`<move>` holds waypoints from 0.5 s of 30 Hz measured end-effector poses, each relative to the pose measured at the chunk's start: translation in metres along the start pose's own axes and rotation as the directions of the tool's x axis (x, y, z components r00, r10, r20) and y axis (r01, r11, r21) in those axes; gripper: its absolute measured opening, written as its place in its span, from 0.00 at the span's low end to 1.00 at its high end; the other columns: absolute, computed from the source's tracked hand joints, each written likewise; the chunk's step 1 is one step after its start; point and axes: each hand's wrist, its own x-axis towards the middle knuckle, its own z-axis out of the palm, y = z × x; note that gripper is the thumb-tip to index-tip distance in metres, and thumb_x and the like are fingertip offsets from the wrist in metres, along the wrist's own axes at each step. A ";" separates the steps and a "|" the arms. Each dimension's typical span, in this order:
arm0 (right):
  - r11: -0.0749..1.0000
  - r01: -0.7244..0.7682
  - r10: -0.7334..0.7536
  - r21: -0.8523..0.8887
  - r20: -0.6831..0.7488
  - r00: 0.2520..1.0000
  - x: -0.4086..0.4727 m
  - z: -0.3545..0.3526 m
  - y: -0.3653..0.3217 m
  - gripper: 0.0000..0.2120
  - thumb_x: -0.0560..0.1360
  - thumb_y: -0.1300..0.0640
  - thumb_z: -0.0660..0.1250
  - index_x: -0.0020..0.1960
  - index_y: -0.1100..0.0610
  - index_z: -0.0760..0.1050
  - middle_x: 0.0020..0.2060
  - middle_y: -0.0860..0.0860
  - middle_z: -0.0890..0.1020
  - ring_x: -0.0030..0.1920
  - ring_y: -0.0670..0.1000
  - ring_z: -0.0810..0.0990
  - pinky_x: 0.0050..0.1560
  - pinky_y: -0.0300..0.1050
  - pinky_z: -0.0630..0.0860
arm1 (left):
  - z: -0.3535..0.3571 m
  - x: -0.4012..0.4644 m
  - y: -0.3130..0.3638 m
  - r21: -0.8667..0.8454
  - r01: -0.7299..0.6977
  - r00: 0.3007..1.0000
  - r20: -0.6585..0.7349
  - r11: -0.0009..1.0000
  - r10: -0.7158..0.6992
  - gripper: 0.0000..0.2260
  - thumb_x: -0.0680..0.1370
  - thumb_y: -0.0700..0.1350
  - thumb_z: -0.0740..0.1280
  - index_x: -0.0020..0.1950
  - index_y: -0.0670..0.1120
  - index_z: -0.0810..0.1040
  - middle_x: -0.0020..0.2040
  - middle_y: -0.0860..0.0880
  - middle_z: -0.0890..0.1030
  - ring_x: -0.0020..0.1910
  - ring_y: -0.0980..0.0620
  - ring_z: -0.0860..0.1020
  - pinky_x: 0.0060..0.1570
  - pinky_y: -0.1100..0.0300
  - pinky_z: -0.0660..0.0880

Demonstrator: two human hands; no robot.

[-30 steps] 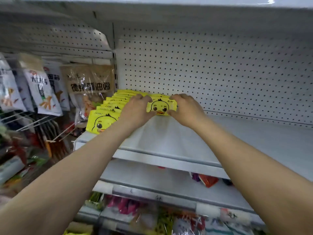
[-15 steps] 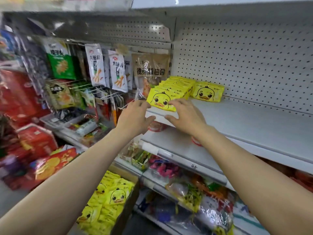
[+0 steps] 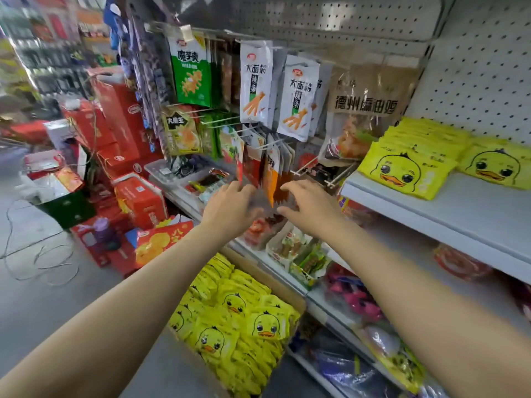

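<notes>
Hovering mid-air: my left hand point(image 3: 230, 208) and right hand point(image 3: 307, 208), fingers spread loose, nothing held. Duck packets point(image 3: 238, 320) lie jumbled in carton point(image 3: 275, 280) on floor, directly below hands; left hand judged marginally nearer. Stocked stack point(image 3: 408, 165) at shelf point(image 3: 459, 208) front-left corner.

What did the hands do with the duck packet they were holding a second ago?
The left hand and right hand let go of the duck packet; it lies on the shelf, right of the row. Both hands came down and left, off the shelf, empty, in front of the hanging packets. The row stayed put.
</notes>
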 end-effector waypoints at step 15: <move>0.934 -0.333 0.196 0.128 0.597 0.778 0.090 0.285 -0.060 0.26 0.77 0.49 0.69 0.71 0.57 0.70 0.68 0.57 0.73 0.69 0.57 0.70 0.63 0.44 0.63 | 0.206 0.008 -0.245 -0.134 0.214 0.814 0.573 0.968 -0.101 0.22 0.75 0.55 0.70 0.65 0.45 0.75 0.64 0.40 0.74 0.61 0.38 0.73 0.57 0.48 0.72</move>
